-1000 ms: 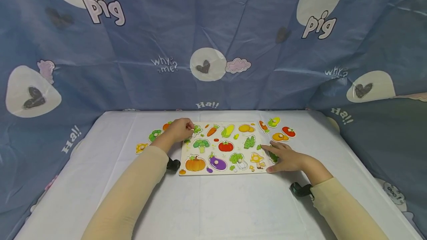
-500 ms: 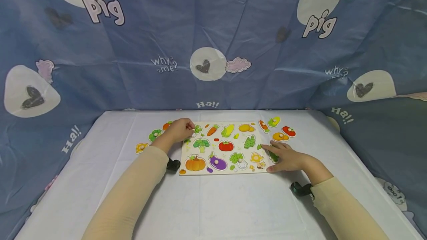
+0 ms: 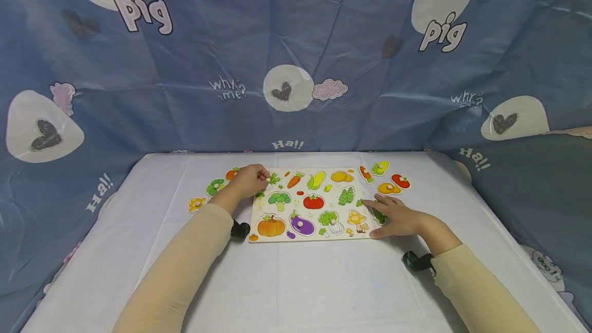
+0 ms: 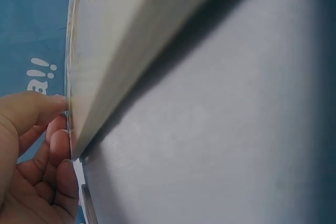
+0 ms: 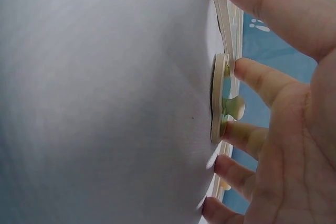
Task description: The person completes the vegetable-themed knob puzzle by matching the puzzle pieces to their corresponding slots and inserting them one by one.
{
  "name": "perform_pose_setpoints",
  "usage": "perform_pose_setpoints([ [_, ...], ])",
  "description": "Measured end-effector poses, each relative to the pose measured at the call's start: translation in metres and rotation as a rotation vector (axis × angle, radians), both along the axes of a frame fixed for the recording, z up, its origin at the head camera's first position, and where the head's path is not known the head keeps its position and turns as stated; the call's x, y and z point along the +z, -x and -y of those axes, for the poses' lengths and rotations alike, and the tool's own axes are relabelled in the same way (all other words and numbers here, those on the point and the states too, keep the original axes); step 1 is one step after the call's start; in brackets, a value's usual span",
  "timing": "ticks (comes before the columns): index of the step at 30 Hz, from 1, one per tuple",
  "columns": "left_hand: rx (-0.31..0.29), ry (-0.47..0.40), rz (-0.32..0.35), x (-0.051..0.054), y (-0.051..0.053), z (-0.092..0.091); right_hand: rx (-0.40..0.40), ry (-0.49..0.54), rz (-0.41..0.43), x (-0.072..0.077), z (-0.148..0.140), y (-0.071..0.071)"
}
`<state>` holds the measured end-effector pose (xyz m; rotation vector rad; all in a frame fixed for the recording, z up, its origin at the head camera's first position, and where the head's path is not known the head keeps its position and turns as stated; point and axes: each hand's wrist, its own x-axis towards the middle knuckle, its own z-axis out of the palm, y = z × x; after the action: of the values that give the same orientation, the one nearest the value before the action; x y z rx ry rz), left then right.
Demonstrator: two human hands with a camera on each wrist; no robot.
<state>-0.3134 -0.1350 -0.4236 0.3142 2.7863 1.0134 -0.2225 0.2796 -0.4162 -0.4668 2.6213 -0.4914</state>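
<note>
A wooden vegetable puzzle board (image 3: pixel 296 240) lies flat on the table. At its far left corner my left hand (image 3: pixel 248 183) pinches a green leafy vegetable puzzle piece (image 3: pixel 275 179) between thumb and fingertips; the fingers partly cover the piece. In the left wrist view, that hand (image 4: pixel 44 150) is at the board edge, fingers curled. My right hand (image 3: pixel 398 219) lies at the board's right side with spread fingers, the thumb at the near corner and the index finger on the edge. Under it a dark green knobbed piece (image 5: pixel 223 98) lies on the table, partly hidden.
Carrot (image 3: pixel 366 175), corn (image 3: pixel 380 168), tomato (image 3: pixel 400 182) and potato (image 3: pixel 388 189) pieces lie right of the board. Left of it are yellow (image 3: pixel 197 204), green pepper-like (image 3: pixel 215 187) and orange (image 3: pixel 232 173) pieces. Eggplant (image 3: pixel 302 225) and cabbage (image 3: pixel 331 223) pieces with knobs sit in the board.
</note>
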Motion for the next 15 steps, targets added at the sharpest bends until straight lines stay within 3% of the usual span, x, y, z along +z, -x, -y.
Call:
perform_pose_setpoints([
  [9,-0.028,-0.073,-0.017,-0.004,-0.004,0.015,0.002,0.006,0.005,-0.004,-0.001,0.002],
  [15,-0.018,-0.045,-0.059,-0.002,-0.011,0.025,-0.004,-0.014,-0.004,-0.006,-0.003,0.003],
])
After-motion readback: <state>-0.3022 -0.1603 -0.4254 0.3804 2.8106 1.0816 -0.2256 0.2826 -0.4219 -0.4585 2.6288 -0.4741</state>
